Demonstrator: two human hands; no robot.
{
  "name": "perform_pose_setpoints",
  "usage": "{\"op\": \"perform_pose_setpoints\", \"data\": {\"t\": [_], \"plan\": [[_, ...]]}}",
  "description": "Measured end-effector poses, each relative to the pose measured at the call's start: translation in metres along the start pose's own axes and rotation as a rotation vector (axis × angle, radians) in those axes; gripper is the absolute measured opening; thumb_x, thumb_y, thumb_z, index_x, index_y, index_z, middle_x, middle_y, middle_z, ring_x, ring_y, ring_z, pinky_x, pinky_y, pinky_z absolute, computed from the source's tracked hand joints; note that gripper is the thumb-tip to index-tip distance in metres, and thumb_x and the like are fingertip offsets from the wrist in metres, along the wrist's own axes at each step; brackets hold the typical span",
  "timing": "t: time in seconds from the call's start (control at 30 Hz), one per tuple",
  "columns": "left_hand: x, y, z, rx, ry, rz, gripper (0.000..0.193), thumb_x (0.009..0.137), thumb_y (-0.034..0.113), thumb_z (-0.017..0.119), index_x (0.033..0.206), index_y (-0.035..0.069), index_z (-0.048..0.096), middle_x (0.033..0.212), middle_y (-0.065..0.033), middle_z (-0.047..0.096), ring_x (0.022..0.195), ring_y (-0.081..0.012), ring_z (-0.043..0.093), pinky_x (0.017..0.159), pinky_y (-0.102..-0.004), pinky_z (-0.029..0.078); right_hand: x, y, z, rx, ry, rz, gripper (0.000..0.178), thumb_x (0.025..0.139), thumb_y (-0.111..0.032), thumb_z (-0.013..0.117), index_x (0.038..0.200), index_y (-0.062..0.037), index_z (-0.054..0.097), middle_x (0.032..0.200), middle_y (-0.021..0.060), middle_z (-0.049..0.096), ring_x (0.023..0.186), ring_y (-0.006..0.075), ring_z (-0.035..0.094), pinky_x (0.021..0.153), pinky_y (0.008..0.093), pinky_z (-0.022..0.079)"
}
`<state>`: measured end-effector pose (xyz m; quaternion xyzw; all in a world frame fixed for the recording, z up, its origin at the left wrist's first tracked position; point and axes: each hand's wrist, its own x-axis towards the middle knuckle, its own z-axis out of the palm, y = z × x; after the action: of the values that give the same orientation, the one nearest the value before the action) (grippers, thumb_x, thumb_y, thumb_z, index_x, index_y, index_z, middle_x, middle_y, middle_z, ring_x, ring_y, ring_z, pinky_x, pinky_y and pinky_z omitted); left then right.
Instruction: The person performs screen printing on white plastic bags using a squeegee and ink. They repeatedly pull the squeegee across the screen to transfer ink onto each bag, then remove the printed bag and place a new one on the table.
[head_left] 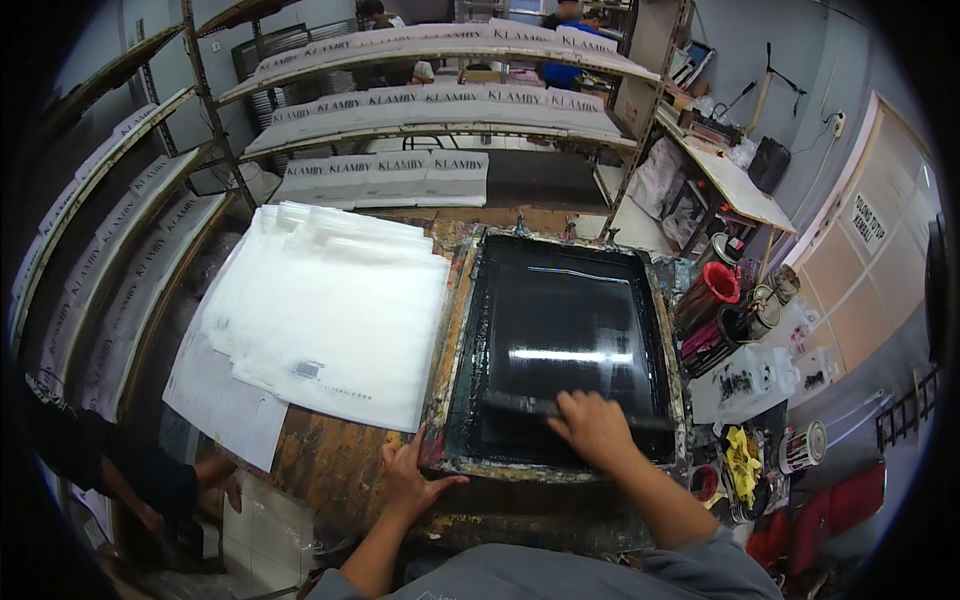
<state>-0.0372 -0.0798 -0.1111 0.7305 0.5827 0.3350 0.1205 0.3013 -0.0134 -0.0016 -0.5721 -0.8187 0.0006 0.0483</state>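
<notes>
My right hand [592, 428] is closed around a long dark squeegee [522, 404], which lies across the near part of a screen-printing frame [453, 385]. Glossy black ink [565, 315] covers the frame's mesh, with a bright light streak reflected in it. At the frame's near left corner, my left hand [408, 482] rests with its thumb and fingers apart, holding nothing. To the left of the frame lies a loose stack of white printed bags or sheets [330, 310]. What lies beneath the mesh is hidden.
Metal shelves [440, 130] with rows of white printed pieces stand behind the table and along the left. Ink cans, including a red one [718, 283], and a yellow rag [742, 465] crowd the right side. Another person's arm [130, 490] shows at lower left.
</notes>
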Motion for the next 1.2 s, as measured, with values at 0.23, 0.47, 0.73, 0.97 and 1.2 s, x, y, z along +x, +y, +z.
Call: {"op": "perform_pose_setpoints", "data": {"t": [0.23,0.47,0.73,0.97,1.2], "plan": [[0.036,0.061,-0.019,-0.655,0.282,-0.083,0.111,0.079,0.051,0.098,0.157,-0.009,0.049,0.142,-0.0215,0.063,0.122,-0.03,0.063,0.107,-0.044,0.051,-0.055,-0.04,-0.096,0.072,0.195,-0.02,0.038,0.095,-0.037,0.075,0.112,-0.004,0.067,0.104,0.016,0.063,0.105,0.0348,0.062,0.094,0.0498,0.054],[0.185,0.08,-0.026,-1.032,0.641,0.411,0.067,0.107,0.031,0.074,0.155,-0.008,0.047,0.133,-0.0137,0.063,0.119,-0.0214,0.061,0.104,-0.0368,0.052,0.045,-0.007,-0.209,-0.033,0.717,-0.059,0.032,0.094,-0.033,0.066,0.091,-0.0014,0.065,0.085,0.0165,0.063,0.09,0.0376,0.063,0.089,0.0502,0.042],[0.359,-0.014,0.142,-0.289,0.072,0.131,0.023,0.101,0.018,0.078,0.118,0.003,0.076,0.11,-0.0191,0.075,0.097,-0.0333,0.074,0.083,-0.0421,0.059,0.113,0.022,-0.269,-0.042,0.768,-0.075,0.043,0.097,-0.039,0.065,0.084,0.0012,0.068,0.075,0.0207,0.066,0.078,0.043,0.068,0.075,0.0531,0.048],[0.4,-0.049,0.179,-0.113,0.056,0.261,0.026,0.101,0.029,0.076,0.118,0.008,0.078,0.108,-0.0189,0.076,0.098,-0.0343,0.071,0.091,-0.0477,0.053,0.122,0.035,-0.277,0.012,0.66,-0.035,0.042,0.102,-0.04,0.061,0.092,0.0003,0.071,0.081,0.0265,0.065,0.079,0.0485,0.065,0.073,0.0535,0.05],[0.252,-0.112,0.021,-0.255,0.202,-0.232,0.023,0.109,0.016,0.068,0.097,-0.004,0.067,0.075,-0.006,0.067,0.066,-0.012,0.061,0.062,-0.0303,0.051,0.113,0.029,-0.269,-0.007,0.665,-0.007,0.039,0.102,-0.037,0.06,0.102,0.0001,0.072,0.091,0.0254,0.07,0.086,0.0481,0.066,0.079,0.0516,0.051]]}}
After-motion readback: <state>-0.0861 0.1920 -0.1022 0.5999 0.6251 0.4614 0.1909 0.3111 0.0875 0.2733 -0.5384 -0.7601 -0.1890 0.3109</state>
